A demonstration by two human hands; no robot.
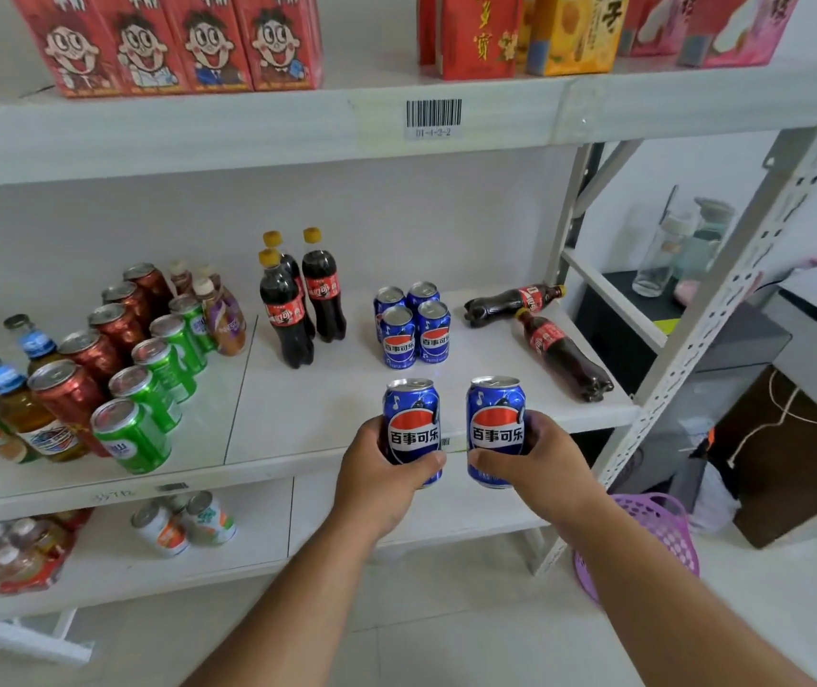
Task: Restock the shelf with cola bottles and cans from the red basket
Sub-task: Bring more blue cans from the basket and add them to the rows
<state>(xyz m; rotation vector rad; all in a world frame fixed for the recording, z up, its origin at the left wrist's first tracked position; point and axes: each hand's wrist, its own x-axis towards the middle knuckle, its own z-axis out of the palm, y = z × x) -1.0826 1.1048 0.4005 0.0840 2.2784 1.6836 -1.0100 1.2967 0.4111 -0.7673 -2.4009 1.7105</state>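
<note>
Both hands are full: left hand (381, 468) wraps one blue cola can (411, 428), right hand (540, 463) another (496, 428), upright just above the shelf (327, 414) front edge. Rigid, smooth, probably heavy when full; I grip mid-body, near four standing cans (414, 324).

Two upright blue cola cans (412, 428) (495, 428) held side by side, apparently before shelf edge (297, 461).

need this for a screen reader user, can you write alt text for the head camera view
The left hand and right hand each hold an upright blue cola can at the front edge of a white shelf. Behind stand four matching cans and three upright cola bottles; two bottles lie on their sides at right.
</note>
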